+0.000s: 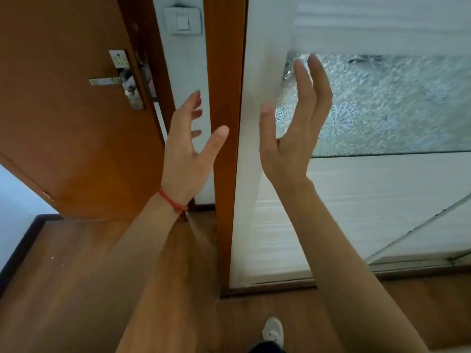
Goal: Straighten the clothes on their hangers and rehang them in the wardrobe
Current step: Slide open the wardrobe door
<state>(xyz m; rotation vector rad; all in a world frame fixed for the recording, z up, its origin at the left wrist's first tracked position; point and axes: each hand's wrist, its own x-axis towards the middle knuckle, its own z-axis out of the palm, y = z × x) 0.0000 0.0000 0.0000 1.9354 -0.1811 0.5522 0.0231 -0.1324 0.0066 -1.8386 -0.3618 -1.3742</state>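
Note:
A white wardrobe door (280, 220) with a frosted, flower-patterned glass panel (395, 105) stands shut in front of me. My right hand (293, 128) is raised before its left edge, fingers straight, holding nothing. My left hand (188, 146), with a red string at the wrist, is lifted beside the brown wooden side panel (224, 149), fingers spread and empty. No clothes or hangers are in view.
An open brown room door (76, 123) with a metal handle (107, 81) stands at the left. A white light switch (182, 20) is on the wall strip behind it. Wooden floor (76, 276) lies below, with my white shoe (274, 332) at the bottom.

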